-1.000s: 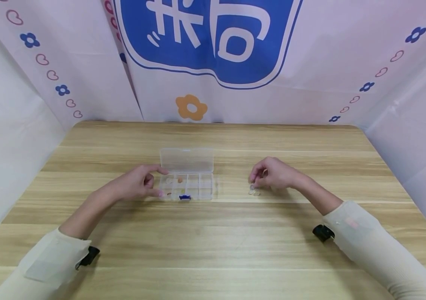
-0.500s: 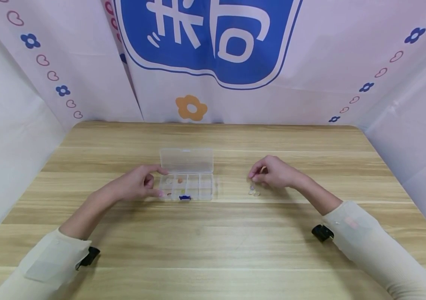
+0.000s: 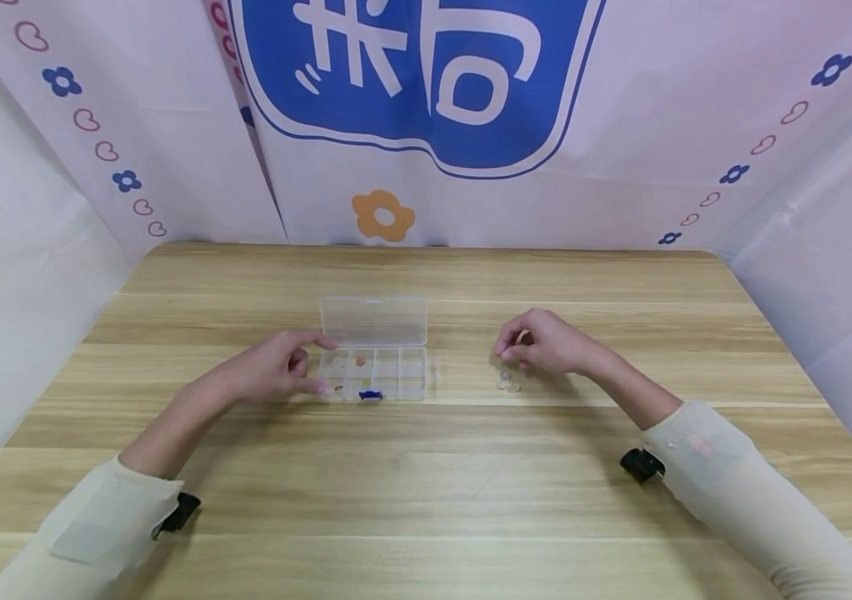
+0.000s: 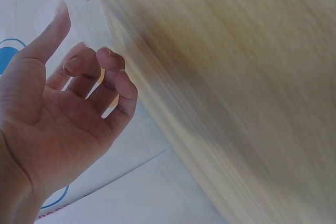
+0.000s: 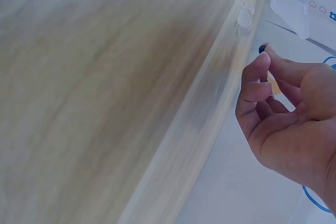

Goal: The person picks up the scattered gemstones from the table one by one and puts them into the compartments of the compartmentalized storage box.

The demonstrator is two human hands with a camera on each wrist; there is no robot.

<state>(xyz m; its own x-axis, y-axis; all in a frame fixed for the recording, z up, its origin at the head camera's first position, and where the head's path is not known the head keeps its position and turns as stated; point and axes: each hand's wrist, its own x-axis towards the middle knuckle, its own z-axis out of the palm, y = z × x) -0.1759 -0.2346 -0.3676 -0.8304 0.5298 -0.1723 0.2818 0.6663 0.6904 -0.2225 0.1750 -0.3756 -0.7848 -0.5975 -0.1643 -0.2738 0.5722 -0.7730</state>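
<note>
My left hand (image 3: 272,367) spans the left end of a clear plastic compartment box (image 3: 411,382), thumb at the near corner and index finger at the far one. In the left wrist view the other fingers curl beside the box. The box's lid (image 3: 373,322) stands raised at the back. Small pieces lie in its left compartments, among them an orange one (image 3: 360,362). My right hand (image 3: 546,343) pinches a small dark blue piece (image 5: 262,49) between thumb and fingertip, raised off the table. Its exact kind is hidden by the fingers. Just below are several small clear round pieces (image 3: 513,387).
The box has a blue clasp (image 3: 370,395) on its front edge. Everything sits on a wood-grain table (image 3: 426,483). A white printed cloth (image 3: 591,208) hangs behind the table, and more white cloth flanks both sides.
My right hand has lifted slightly up and left, away from the clear round pieces, with its fingertips pinched together. The left hand and box have stayed put.
</note>
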